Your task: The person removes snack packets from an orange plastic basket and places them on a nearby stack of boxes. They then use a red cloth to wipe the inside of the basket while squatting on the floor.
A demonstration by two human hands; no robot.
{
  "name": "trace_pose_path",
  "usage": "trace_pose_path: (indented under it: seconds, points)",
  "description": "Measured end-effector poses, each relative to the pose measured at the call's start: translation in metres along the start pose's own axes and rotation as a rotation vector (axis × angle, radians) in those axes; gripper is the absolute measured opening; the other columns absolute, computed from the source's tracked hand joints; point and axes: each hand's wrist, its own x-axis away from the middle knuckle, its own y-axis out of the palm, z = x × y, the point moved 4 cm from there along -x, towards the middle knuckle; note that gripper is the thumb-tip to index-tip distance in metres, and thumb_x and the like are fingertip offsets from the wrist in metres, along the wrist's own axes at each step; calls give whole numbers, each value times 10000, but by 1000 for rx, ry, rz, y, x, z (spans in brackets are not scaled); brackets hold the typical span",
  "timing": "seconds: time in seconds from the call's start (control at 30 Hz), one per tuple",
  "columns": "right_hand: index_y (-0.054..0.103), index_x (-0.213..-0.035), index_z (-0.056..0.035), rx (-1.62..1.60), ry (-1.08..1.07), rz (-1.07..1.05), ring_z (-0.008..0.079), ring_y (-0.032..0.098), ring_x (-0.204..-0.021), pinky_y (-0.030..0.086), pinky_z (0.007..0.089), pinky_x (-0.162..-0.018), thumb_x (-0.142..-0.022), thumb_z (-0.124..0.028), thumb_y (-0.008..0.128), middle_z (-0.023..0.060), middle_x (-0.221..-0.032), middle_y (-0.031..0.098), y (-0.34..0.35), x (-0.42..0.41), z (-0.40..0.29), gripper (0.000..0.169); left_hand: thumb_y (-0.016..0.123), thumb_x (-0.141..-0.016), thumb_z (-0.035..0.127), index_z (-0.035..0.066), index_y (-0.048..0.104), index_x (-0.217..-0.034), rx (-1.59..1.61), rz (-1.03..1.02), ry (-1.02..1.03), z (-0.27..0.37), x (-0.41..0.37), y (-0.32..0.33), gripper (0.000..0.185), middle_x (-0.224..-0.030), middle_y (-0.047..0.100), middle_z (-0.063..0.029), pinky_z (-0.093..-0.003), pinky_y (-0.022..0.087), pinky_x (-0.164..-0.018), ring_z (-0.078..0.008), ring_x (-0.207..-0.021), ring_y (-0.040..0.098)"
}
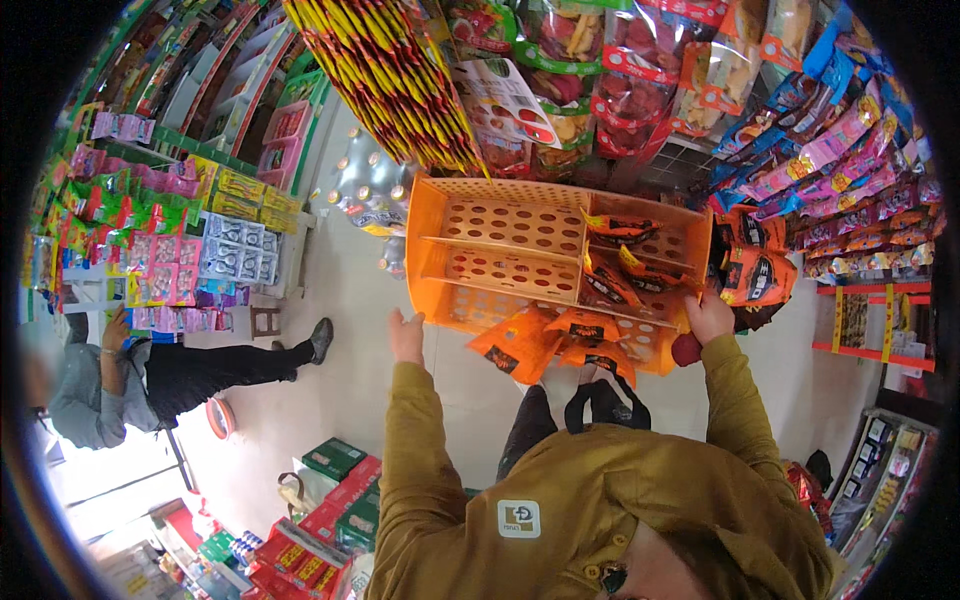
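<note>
An orange plastic display rack (651, 358) with perforated, tiered compartments stands before me. My right hand (710, 318) grips its front right corner. By the front left corner is my left hand (406, 336), its thumb close to the rack's edge; whether it grips there is unclear. Several orange-and-black snack packets (611, 286) lie in the right-hand compartments. More orange packets (517, 346) hang over the front edge, towards my body. Bare perforated shelves (510, 217) show in the left compartments. A dark red rounded object (685, 349) sits just below my right hand.
Hanging snack bags (637, 82) and yellow-red packets (390, 82) crowd the far side. Packets hang on a rack (847, 165) at right. Bottles (367, 180) stand on the floor. Another person (112, 382) is at left, near hanging sweets (161, 270). Stacked boxes (337, 487) lie behind left.
</note>
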Motion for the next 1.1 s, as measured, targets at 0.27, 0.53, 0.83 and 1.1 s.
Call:
trace_pose_path:
  seconds: [0.27, 0.53, 0.83, 1.1]
  points:
    - [577, -948, -28, 0, 66, -71, 392, 540, -759, 421, 473, -663, -776, -398, 465, 216, -799, 582, 4, -2, 11, 423, 601, -767, 203, -34, 550, -1058, 82, -216, 178, 18, -72, 37, 378, -946, 616, -135, -316, 441, -740, -214, -832, 583]
    - [593, -870, -19, 154, -26, -58, 383, 557, -680, 452, 453, -616, -762, -345, 490, 210, -745, 586, 1, -4, 13, 359, 511, -806, 315, 14, 574, -1013, -234, -117, 259, 31, -66, 34, 371, -934, 579, -233, -431, 418, -762, -386, -900, 535]
    - [596, -802, -32, 107, -374, -6, 340, 554, -611, 455, 428, -532, -735, -241, 534, 167, -646, 551, -19, 18, 18, 228, 517, -807, 308, -5, 600, -888, -47, 1, 208, 23, 24, -23, 334, -852, 587, -236, -418, 428, -691, -386, -812, 553]
    - [569, -658, -31, -8, -568, 10, 330, 549, -553, 448, 412, -504, -681, -237, 553, 168, -654, 543, -28, 22, 0, 208, 543, -798, 202, -25, 600, -863, -31, 188, 100, -18, 140, -92, 243, -760, 615, -186, -350, 445, -594, -262, -670, 588]
